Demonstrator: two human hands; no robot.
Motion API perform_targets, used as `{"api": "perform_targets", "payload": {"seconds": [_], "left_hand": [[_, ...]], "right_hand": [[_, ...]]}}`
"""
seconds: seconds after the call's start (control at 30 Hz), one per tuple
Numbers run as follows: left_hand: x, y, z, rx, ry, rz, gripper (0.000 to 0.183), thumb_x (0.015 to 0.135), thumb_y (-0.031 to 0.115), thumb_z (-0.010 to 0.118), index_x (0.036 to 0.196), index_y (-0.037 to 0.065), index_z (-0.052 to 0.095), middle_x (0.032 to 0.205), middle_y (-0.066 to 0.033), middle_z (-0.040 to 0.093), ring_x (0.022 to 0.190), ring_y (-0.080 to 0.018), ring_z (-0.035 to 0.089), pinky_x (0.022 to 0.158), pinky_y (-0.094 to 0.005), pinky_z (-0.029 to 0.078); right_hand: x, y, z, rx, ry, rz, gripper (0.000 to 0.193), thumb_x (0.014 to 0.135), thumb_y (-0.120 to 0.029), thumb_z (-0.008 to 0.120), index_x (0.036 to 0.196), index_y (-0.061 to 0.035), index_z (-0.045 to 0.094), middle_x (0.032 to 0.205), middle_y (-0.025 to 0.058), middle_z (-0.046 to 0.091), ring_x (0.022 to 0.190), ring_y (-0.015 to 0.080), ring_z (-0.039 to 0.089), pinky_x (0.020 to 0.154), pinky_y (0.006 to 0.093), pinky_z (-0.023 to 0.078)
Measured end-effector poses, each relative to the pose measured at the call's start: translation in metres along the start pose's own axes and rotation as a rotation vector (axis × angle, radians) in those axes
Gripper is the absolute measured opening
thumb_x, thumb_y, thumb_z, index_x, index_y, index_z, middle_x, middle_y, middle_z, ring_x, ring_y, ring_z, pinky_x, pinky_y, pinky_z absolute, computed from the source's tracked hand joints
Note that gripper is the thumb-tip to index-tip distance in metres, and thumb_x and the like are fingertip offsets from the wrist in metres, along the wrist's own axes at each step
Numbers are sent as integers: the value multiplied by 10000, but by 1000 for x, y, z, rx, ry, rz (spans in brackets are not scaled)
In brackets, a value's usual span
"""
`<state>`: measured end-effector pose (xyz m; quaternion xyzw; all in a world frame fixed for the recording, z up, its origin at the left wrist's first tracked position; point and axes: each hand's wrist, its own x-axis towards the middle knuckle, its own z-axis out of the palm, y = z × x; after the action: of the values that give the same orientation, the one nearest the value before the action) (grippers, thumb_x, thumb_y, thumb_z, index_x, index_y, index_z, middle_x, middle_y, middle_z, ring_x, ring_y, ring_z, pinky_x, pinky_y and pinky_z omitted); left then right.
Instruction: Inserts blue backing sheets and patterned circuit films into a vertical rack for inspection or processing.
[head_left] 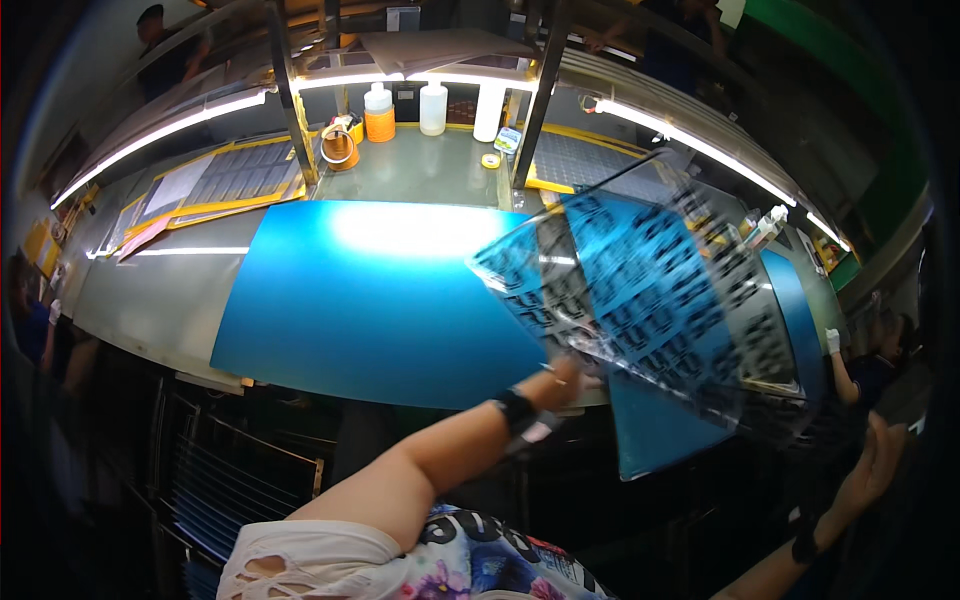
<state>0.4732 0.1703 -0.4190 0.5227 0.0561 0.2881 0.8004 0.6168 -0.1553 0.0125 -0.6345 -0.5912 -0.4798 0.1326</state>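
Note:
A large clear film printed with rows of dark marks is raised at a slant, blurred by motion. My left hand, also smeared, grips its near edge by the table's front. Farther right, my right hand is at the film's near right end, fingers raised and pressed together on it; the exact contact is dim. Left of the film, a wide blue sheet lies flat on the table. Through the film more blue sheet shows, and a blue corner sticks out past the front edge below it.
Bottles and a tape roll stand at the back of the grey table. Metal posts carry a lit shelf. A rack of stacked sheets is below left. Another person is at the right.

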Motion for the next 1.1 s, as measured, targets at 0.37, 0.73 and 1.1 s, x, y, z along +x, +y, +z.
{"api": "perform_targets", "payload": {"seconds": [0.37,0.73,1.1], "left_hand": [[-118,250,-71,-549,285,-518,669,814,554,467,1179,-7,477,1071,-270,556,831,-363,629,611,-422,553],[-237,376,-87,770,649,-158,203,864,115,549,999,-36,558,854,-104,630,776,-162,625,581,-263,516],[-457,354,-220,1198,1355,-330,248,810,249,661,790,11,595,666,-24,546,480,-85,462,405,-203,377]], "right_hand": [[-79,-47,72,983,-329,728,367,917,-343,479,970,7,574,852,45,555,730,99,559,551,205,440],[-38,-145,82,1272,-257,1192,281,860,-92,527,1129,-10,537,686,-17,534,498,2,409,423,122,278],[-84,-306,219,1320,-792,1192,64,833,-58,566,818,4,556,638,59,590,488,85,547,420,199,422]]}}
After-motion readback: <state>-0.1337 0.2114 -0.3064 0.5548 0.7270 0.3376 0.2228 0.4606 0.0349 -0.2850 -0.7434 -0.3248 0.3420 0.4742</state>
